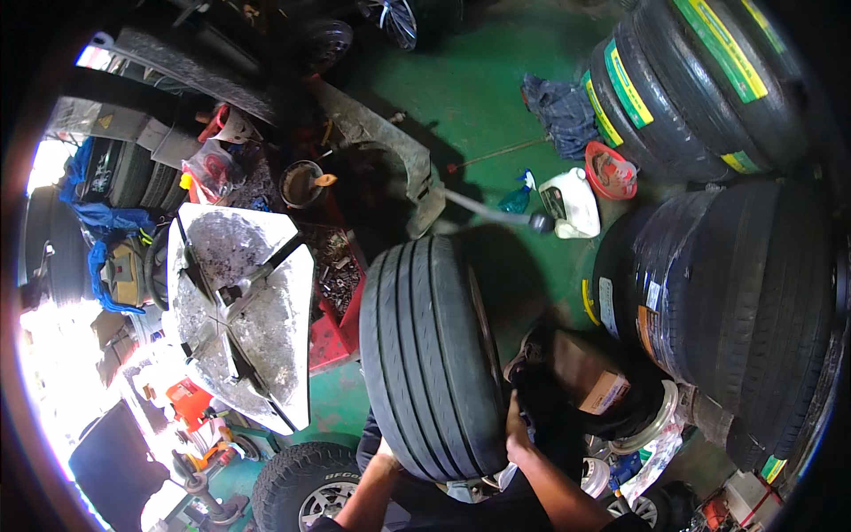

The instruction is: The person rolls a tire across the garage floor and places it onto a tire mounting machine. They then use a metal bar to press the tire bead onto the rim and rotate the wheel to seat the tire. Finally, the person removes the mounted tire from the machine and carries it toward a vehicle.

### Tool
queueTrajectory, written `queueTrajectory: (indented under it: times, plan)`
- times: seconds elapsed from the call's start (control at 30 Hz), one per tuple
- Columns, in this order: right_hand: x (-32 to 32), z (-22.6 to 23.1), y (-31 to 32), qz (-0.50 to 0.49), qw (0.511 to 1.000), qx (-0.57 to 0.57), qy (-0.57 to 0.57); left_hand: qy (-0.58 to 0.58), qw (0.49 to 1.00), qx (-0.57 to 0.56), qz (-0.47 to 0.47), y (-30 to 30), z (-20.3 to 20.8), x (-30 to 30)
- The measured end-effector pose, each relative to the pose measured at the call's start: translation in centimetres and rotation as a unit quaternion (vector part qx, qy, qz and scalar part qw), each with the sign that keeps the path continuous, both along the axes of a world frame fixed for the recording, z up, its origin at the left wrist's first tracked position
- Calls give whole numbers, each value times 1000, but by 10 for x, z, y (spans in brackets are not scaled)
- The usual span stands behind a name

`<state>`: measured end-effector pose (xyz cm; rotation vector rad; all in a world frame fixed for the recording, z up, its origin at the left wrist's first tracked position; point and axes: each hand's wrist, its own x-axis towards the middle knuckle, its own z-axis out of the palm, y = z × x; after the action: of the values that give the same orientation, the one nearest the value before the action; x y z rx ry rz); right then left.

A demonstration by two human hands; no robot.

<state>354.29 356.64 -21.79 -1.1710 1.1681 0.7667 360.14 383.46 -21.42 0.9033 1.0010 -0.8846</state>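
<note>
A large black tyre stands upright in front of me, its grooved tread facing me. My left hand holds its lower left side, and those fingers are partly hidden by the rubber. On the opposite side, my right hand grips the tyre's lower right sidewall, with the fingers pointing up along it. Something whitish shows under the tyre near my right hand, too covered to make out. Just beyond the tyre's top is the curved metal arm of a tyre machine, with a ball-ended lever.
To the left is the machine's clamping turntable over a red base. Wrapped tyres are stacked on the right. A white jug, a red bowl and a spray bottle stand on the green floor. Another tyre lies at lower left.
</note>
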Motion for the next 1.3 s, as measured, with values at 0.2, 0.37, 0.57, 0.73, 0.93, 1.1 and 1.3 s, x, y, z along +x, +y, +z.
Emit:
queueTrajectory:
  times: [0.2, 0.37, 0.57, 0.73, 0.93, 1.1, 1.3]
  plan:
    - [166, 12, -23, 26, 1000, -5, -9, -104, 981, 130, -96, -16, 42, 64]
    - [269, 48, -33, 149, 692, -432, -559, -353, 826, 402, -178, -46, 45, -12]
    - [351, 55, -93, 122, 575, -491, -643, -411, 847, 308, -138, -75, 26, -52]
    - [454, 63, -183, 43, 678, -539, -498, -357, 854, 332, -179, -90, 40, -9]
    - [560, 101, -224, 164, 771, -541, -292, -372, 797, 389, -275, -79, 44, 143]
    - [576, 116, -202, 166, 792, -522, -269, -515, 414, 503, -557, -119, 78, 179]
    - [572, 127, -191, 199, 813, -498, -226, -484, 451, 514, -546, -141, 77, 245]
